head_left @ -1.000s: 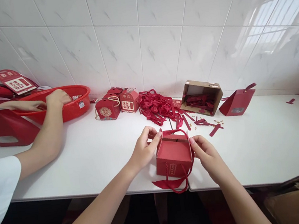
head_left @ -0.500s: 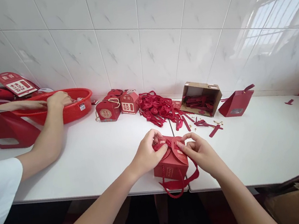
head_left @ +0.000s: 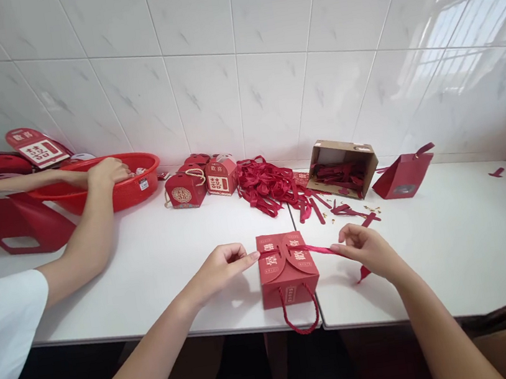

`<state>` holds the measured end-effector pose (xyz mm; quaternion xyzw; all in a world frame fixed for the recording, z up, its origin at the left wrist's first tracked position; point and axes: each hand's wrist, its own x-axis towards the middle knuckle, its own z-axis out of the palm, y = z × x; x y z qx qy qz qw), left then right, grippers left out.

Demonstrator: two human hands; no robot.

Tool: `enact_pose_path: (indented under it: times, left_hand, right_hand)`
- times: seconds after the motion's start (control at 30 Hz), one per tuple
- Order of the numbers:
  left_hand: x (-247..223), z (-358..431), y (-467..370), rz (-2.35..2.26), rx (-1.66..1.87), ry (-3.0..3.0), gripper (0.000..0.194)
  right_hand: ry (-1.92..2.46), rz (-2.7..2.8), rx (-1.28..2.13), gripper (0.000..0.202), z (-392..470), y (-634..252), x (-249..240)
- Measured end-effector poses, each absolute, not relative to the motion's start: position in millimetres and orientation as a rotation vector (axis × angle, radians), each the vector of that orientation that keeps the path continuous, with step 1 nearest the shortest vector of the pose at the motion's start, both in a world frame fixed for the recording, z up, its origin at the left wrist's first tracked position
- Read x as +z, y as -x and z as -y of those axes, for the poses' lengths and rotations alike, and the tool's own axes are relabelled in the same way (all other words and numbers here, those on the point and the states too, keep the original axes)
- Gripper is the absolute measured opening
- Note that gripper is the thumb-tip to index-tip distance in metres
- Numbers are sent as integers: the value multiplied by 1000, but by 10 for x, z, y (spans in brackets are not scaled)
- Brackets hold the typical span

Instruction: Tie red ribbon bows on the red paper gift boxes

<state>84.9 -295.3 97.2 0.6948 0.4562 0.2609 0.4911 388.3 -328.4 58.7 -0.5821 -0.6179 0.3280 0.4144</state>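
A red gift box with gold characters stands at the table's front edge, its rope handle hanging over that edge. Its curved top flaps are folded in, and a red ribbon runs through slots across them. Left of the box, my left hand pinches the ribbon's left end at the lid's edge. On the other side my right hand grips the right stretch, pulled out taut from the box, with a loose tail dangling below the fingers.
Behind the box lie a heap of red ribbons, a tipped cardboard box and small red boxes. A red bag-shaped box stands to the right. At left, a co-worker's arms reach into a red plastic basket.
My hands have moved apart from above the lid, drawing the ribbon out sideways. The flaps now lie flat, and the ribbon that looped in front of the box has gone from there.
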Motion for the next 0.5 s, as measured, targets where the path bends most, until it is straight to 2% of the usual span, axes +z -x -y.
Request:
enact_pose_path:
  times: [0.13,0.23,0.3,0.33,0.43,0.5]
  left_hand:
    - [894,2902,-735,-1192,681,-1761,37]
    - [828,2906,-661,-1406,1000,-1903,29]
    - [816,2973,-626,-1512,1129,-2009,24]
    - [820,3023,-618,-1502,1078,-2053,24]
    - [834,3175,-643,-1292,702,-2075,33]
    - [828,3224,-691,-1209,594,-2015,27]
  right_hand:
    - [1572,1530,520,37,3355,-3932,546]
    - [1630,1380,298,39,3482,-3851,582]
    - [1608,1378,420,44,3589,-3757,623]
    - [1581,1430,554,45,3639,-3702,639]
    - [1492,1620,949,47,3731,-3528,630]
    - [1477,1608,1050,47,3724,-3428,569]
